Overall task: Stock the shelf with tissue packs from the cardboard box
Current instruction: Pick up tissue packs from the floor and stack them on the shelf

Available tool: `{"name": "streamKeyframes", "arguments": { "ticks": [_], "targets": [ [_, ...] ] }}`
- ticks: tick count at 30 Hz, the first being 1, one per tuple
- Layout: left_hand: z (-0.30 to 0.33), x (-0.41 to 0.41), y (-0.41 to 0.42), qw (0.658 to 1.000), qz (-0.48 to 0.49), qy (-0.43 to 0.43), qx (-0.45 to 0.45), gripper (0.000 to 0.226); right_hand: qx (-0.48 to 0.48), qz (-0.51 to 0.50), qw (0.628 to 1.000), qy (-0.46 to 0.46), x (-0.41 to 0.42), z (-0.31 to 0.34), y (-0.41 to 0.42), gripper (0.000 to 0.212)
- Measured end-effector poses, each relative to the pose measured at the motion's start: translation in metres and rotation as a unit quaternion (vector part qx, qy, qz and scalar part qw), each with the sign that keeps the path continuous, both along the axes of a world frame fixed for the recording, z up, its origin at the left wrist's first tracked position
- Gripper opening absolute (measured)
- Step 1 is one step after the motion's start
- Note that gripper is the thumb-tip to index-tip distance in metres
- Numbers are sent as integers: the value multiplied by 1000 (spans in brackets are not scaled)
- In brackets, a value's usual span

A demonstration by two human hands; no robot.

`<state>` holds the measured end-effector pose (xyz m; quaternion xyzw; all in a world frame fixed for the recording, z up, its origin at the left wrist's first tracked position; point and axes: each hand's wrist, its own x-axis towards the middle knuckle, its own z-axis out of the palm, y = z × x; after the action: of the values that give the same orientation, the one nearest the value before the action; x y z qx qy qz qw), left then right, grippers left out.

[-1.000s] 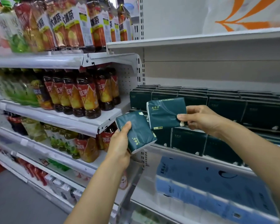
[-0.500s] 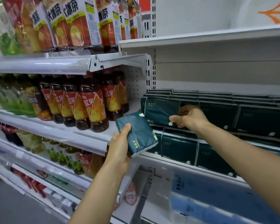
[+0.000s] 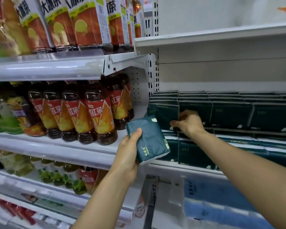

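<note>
two risks here. the upper row pack point(image 3: 165, 115) under the right hand point(image 3: 189, 123) may sit crooked or topple fwd off the stacked packs if the hand lets go before it's squared w/ its neighbour at 3 o'clock. the tilted tissue pack point(image 3: 148, 139) in the left hand point(image 3: 128, 156) could slip, since only the thumb and palm edge show on it. right fingers curl on the placed pack's lower edge; left fingers wrap the spare pack, just in front of the shelf point(image 3: 185, 169) at 9 o'clock of the row. box not in view.

Red-labelled tea bottles point(image 3: 82, 113) at nine o'clock; orange-labelled bottles point(image 3: 82, 23) at eleven; green-drink bottles point(image 3: 56, 176) at seven; blue packs point(image 3: 221, 204) at five.
</note>
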<state>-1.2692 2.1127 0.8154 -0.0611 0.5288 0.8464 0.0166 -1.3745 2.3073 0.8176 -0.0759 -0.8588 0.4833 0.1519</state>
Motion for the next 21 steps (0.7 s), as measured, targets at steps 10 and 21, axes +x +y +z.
{"name": "streamKeyframes", "arguments": {
  "ticks": [10, 21],
  "targets": [
    [0, -5, -2, 999, -25, -6, 30, 22, 43, -31, 999, -5, 1, 0, -4, 46],
    [3, -4, 7, 998, -19, -32, 58, 28, -14, -31, 998, 47, 24, 11, 2, 36]
  ]
}}
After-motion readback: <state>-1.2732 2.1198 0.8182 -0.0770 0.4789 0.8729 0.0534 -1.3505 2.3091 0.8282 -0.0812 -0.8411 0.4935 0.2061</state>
